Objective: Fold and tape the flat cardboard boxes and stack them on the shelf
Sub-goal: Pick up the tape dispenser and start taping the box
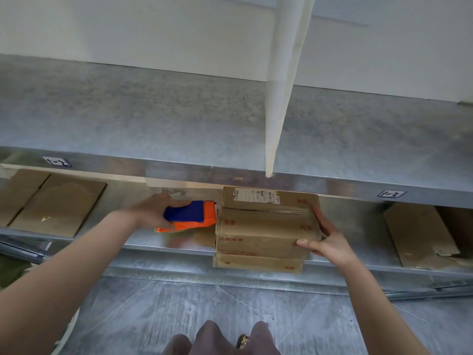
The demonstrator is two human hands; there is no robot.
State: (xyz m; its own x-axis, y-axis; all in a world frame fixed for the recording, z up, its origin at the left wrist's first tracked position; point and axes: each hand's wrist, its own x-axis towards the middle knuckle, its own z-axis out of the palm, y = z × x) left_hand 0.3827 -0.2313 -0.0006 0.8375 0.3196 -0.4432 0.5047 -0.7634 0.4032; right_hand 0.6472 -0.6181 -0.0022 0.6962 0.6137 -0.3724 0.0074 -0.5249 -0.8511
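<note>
A stack of several taped brown cardboard boxes [266, 229] stands on the lower metal shelf [158, 245], its bottom box overhanging the shelf's front edge. My right hand [326, 239] grips the stack's right side, thumb on the front face and fingers up the side. My left hand [153, 210] grips a blue and orange tape dispenser [190, 216], whose orange end touches the stack's left side. The top box carries a white shipping label [257, 196].
Flat cardboard sheets [53, 201] lie on the lower shelf at the left, and more flat cardboard [422, 234] at the right. The upper metal shelf [153, 119] juts out above, with a white upright post [281, 85]. My feet [222, 339] stand on the grey floor.
</note>
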